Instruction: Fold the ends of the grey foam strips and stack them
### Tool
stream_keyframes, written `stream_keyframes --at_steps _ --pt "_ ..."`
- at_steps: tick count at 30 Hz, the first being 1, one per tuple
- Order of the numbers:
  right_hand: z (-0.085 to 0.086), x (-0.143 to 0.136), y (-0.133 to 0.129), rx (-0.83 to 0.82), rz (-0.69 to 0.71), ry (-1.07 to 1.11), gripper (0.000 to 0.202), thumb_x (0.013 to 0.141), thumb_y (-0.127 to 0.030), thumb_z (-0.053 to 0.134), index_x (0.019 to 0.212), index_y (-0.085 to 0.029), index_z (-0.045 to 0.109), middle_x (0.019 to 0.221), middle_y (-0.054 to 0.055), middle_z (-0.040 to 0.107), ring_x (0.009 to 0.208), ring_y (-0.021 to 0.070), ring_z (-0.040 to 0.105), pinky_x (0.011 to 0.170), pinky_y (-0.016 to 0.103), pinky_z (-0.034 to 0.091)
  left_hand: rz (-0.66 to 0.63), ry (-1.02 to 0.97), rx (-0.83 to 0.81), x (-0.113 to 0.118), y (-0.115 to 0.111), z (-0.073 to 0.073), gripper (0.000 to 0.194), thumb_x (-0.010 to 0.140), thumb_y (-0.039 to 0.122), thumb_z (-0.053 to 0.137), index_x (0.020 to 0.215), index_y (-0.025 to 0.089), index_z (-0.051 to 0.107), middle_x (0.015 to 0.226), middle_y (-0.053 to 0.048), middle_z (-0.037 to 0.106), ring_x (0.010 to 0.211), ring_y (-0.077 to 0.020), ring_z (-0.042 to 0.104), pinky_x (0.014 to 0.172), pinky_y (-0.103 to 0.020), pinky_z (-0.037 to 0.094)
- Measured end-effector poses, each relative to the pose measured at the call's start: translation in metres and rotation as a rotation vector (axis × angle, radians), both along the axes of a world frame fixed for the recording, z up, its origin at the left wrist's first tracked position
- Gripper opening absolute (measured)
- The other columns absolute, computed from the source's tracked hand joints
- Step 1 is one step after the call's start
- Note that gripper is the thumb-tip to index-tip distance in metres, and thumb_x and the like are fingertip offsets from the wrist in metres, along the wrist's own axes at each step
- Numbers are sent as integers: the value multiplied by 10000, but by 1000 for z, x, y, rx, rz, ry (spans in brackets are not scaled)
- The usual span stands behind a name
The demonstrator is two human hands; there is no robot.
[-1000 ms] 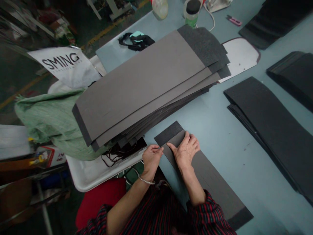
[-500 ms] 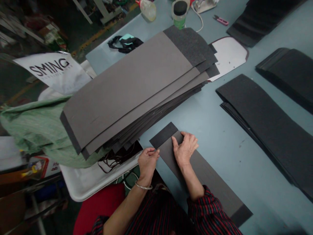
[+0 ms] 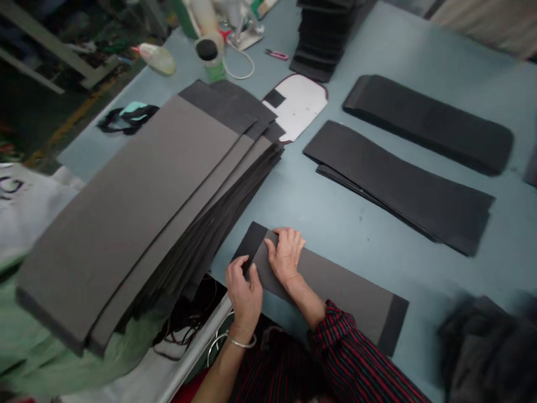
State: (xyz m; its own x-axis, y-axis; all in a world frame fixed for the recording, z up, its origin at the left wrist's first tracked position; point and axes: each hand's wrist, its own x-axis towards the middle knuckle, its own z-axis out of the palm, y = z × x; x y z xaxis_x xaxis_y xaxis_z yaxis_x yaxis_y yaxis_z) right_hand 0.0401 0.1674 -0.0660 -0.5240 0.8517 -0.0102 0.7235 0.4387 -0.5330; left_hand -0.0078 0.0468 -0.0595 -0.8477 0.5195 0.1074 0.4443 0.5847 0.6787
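Observation:
A long grey panel (image 3: 348,280) with black end strips lies flat on the table in front of me, slanting down to the right. My right hand (image 3: 287,254) rests on it near its left end, fingers extended and thumb apart, beside the seam with the black end strip (image 3: 250,239). My left hand (image 3: 244,294), with a bracelet at the wrist, is at the panel's near left corner. Its thumb and fingers are apart with nothing between them. Whether the fingertips touch the strip I cannot tell. A fanned stack of similar grey panels (image 3: 138,168) lies to the left.
Two piles of dark strips, a farther pile (image 3: 428,120) and a nearer pile (image 3: 398,179), lie at the right. Behind are a white rounded plate (image 3: 300,103), pink snips (image 3: 277,54), a black-lidded jar (image 3: 212,61) and a squeeze bottle (image 3: 157,59). Dark cloth (image 3: 489,347) sits at lower right.
The camera view has swung to the right. My left hand's fingers, pinched at the panel's edge before, have come apart. My right hand is still on the panel.

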Motion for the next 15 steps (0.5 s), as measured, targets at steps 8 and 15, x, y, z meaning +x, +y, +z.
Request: stream_keyframes --at_steps 8,15 --pt "-8 12 -2 54 4 50 219 969 -263 442 1142 -176 542 1038 64 593 983 229 463 850 363 373 -662 263 -113 -10 44 -17 541 925 281 370 1447 152 310 1471 -190 412 1448 -305 210 1155 -576 193" --pt "-3 101 -5 191 -216 -173 342 949 -506 469 939 -186 589 1007 54 575 1001 234 460 859 379 384 -739 250 -160 3 33 -2 758 859 372 432 1495 368 19 1589 -73 207 1470 -296 84 1146 -648 106"
